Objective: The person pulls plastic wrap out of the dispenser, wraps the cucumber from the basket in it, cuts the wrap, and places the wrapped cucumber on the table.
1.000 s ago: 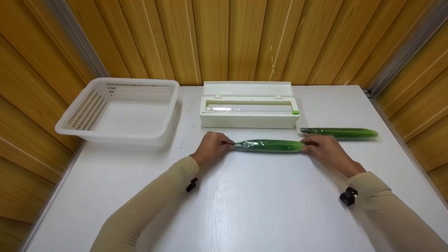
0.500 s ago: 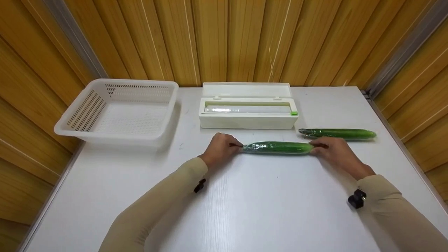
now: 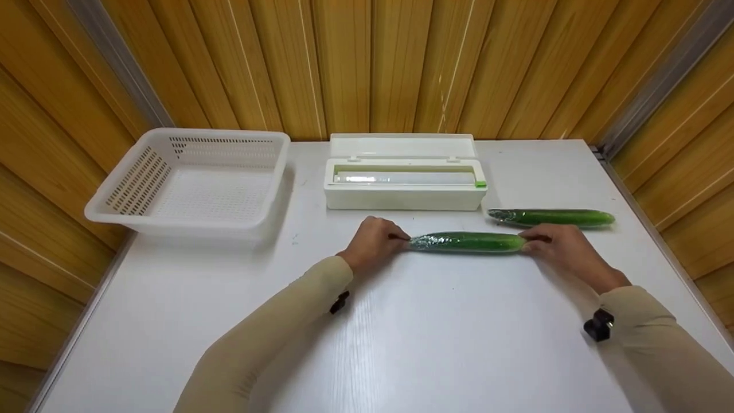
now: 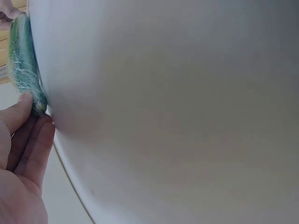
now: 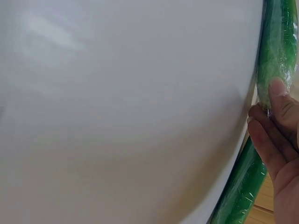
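A cucumber [image 3: 467,242] in clear plastic wrap lies level between both hands, just above or on the white table; which of the two I cannot tell. My left hand [image 3: 375,244] pinches its left end between thumb and fingers. At the other end, my right hand [image 3: 565,249] does the same. Each wrist view shows a thumb over the wrapped tip, with fingers behind it. Just beyond the right hand lies a second wrapped cucumber [image 3: 553,218], also visible in the right wrist view as a green length [image 5: 243,186] below the fingers.
Behind the cucumber stands a white cling film dispenser [image 3: 404,199], lid raised, with a film roll [image 3: 404,178] inside and a green slider [image 3: 480,184] at its right. A white perforated basket [image 3: 178,219] is at the back left. Wooden panels [image 3: 390,69] border the white table [image 3: 447,344].
Both hands have moved to the right together, carrying the held cucumber along. The second cucumber, dispenser and basket stay in place on the table.
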The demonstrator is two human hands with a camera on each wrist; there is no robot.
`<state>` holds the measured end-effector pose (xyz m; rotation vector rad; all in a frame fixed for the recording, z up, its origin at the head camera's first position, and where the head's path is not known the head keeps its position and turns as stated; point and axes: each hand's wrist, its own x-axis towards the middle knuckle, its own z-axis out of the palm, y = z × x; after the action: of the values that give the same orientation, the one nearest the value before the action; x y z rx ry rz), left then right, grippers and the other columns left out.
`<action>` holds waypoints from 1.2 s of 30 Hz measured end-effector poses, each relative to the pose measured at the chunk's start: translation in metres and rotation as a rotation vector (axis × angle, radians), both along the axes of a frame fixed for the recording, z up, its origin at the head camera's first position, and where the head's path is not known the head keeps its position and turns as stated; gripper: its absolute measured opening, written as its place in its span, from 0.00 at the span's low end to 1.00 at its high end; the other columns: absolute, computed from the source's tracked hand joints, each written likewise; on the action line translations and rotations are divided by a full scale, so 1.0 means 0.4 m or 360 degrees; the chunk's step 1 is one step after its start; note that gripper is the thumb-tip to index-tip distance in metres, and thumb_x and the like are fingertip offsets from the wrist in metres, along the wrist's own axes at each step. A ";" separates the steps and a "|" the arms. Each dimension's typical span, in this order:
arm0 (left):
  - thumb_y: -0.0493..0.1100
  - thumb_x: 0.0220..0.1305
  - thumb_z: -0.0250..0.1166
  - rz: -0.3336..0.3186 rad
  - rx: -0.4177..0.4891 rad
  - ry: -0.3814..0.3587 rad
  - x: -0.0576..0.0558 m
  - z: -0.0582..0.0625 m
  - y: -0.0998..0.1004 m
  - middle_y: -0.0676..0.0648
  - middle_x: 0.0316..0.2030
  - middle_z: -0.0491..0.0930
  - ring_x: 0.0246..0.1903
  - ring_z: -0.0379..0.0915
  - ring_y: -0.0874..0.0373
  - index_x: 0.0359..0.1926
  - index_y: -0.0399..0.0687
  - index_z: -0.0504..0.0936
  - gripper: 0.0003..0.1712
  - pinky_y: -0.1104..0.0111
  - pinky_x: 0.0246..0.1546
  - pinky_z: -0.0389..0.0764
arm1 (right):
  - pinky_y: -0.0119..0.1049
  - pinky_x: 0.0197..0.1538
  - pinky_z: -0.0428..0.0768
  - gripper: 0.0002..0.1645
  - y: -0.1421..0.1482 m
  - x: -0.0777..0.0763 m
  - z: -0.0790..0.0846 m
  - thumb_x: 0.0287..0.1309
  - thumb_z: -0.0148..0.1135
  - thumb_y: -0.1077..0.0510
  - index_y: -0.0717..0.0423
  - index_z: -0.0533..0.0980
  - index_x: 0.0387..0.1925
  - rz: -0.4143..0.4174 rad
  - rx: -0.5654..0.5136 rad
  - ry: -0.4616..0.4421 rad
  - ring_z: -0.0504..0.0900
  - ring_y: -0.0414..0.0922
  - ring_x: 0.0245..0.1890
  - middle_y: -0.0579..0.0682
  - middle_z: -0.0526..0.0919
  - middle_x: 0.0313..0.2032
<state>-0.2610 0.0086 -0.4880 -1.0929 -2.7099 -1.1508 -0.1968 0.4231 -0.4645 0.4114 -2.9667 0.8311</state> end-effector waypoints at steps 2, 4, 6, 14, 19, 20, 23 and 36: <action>0.35 0.67 0.75 0.0004 -0.0005 -0.0023 0.000 0.003 0.008 0.47 0.41 0.91 0.46 0.88 0.55 0.43 0.42 0.94 0.06 0.70 0.52 0.83 | 0.62 0.59 0.78 0.15 0.005 0.000 0.001 0.65 0.74 0.64 0.60 0.87 0.53 -0.0004 0.0004 -0.0007 0.83 0.64 0.55 0.61 0.89 0.50; 0.35 0.67 0.75 0.0012 -0.0020 -0.0046 0.001 0.006 0.015 0.46 0.41 0.91 0.46 0.88 0.54 0.44 0.42 0.94 0.06 0.69 0.52 0.83 | 0.57 0.58 0.79 0.15 0.011 0.001 0.001 0.64 0.75 0.64 0.60 0.87 0.52 -0.0006 0.0019 0.0006 0.84 0.64 0.55 0.61 0.89 0.49; 0.35 0.67 0.75 0.0015 -0.0031 -0.0056 0.001 0.008 0.023 0.46 0.41 0.91 0.46 0.88 0.54 0.44 0.41 0.94 0.06 0.69 0.51 0.83 | 0.44 0.58 0.80 0.15 0.018 0.002 0.001 0.63 0.75 0.65 0.60 0.88 0.52 -0.0001 0.0032 0.0036 0.85 0.63 0.54 0.60 0.89 0.49; 0.35 0.68 0.75 0.0004 -0.0046 -0.0014 -0.001 0.009 0.047 0.47 0.40 0.91 0.45 0.88 0.55 0.43 0.42 0.94 0.05 0.71 0.50 0.83 | 0.23 0.51 0.74 0.15 0.043 0.003 0.001 0.61 0.76 0.65 0.61 0.88 0.50 0.0003 0.0052 0.0069 0.86 0.63 0.51 0.59 0.90 0.47; 0.36 0.68 0.75 0.0009 -0.0042 -0.0046 0.002 0.012 0.064 0.47 0.41 0.91 0.46 0.88 0.56 0.43 0.42 0.94 0.05 0.72 0.50 0.82 | 0.21 0.49 0.72 0.15 0.058 0.008 -0.001 0.61 0.77 0.64 0.60 0.88 0.49 -0.0009 0.0063 0.0085 0.86 0.62 0.50 0.59 0.90 0.46; 0.36 0.68 0.75 0.0014 -0.0042 -0.0058 0.003 0.013 0.068 0.48 0.41 0.92 0.46 0.88 0.57 0.44 0.43 0.95 0.06 0.73 0.51 0.81 | 0.21 0.48 0.72 0.15 0.061 0.009 0.000 0.60 0.77 0.64 0.60 0.89 0.49 -0.0009 0.0067 0.0090 0.86 0.62 0.50 0.58 0.90 0.45; 0.38 0.68 0.75 0.0019 -0.0040 -0.0097 0.005 0.015 0.078 0.49 0.41 0.92 0.47 0.87 0.58 0.45 0.44 0.95 0.07 0.74 0.52 0.80 | 0.20 0.47 0.72 0.15 0.071 0.010 -0.001 0.60 0.78 0.64 0.61 0.89 0.49 -0.0009 0.0076 0.0099 0.86 0.61 0.49 0.58 0.91 0.44; 0.38 0.69 0.75 -0.0019 -0.0044 -0.0004 0.009 0.005 0.115 0.48 0.42 0.91 0.46 0.87 0.57 0.46 0.43 0.94 0.07 0.74 0.52 0.80 | 0.17 0.48 0.68 0.16 0.112 0.012 -0.001 0.61 0.76 0.66 0.60 0.88 0.52 -0.0029 0.0084 0.0069 0.85 0.63 0.52 0.60 0.90 0.48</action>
<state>-0.2573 0.0545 -0.4862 -1.1133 -2.7329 -1.1202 -0.1920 0.4678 -0.4647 0.3984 -2.9532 0.7343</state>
